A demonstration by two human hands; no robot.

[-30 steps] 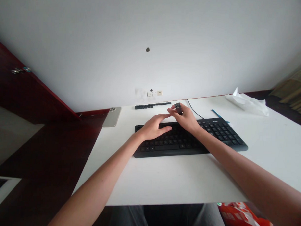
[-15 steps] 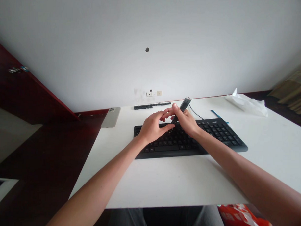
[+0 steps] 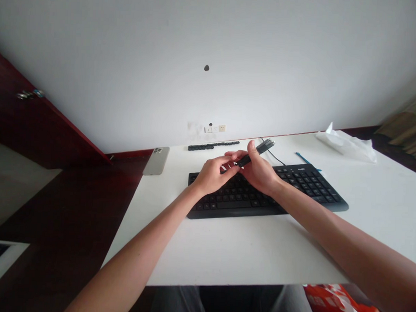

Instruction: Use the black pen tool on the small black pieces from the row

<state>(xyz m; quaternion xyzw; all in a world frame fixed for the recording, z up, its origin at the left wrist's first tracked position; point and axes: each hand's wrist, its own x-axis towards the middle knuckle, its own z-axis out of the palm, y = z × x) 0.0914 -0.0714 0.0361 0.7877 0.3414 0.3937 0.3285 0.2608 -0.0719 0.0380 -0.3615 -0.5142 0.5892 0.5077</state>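
Observation:
Both hands meet above the black keyboard [image 3: 233, 205] on the white table. My right hand [image 3: 258, 173] is closed around a slim black keycap puller [image 3: 261, 148], its thumb pointing up along it. The pale, shiny end of the puller leans up and to the right. At the lower end, my left hand [image 3: 212, 175] pinches with thumb and fingers, and the fingertips of both hands touch there. What lies between those fingertips is mostly hidden. Behind the keyboard, loose black keycaps [image 3: 201, 147] lie in a row near the wall.
A phone [image 3: 156, 161] lies face down at the table's left edge. Right of the hands are a blue stick-like tool [image 3: 304, 158] and a crumpled white plastic bag [image 3: 351, 146]. The keyboard's cable [image 3: 274, 157] runs toward the wall. A red bag [image 3: 339, 302] is below the front edge.
The keycap puller has tipped from steep to a flatter slant, its pale end now lower and further right. A thin wire loop seen under my left thumb earlier is now hidden. The view shifted slightly.

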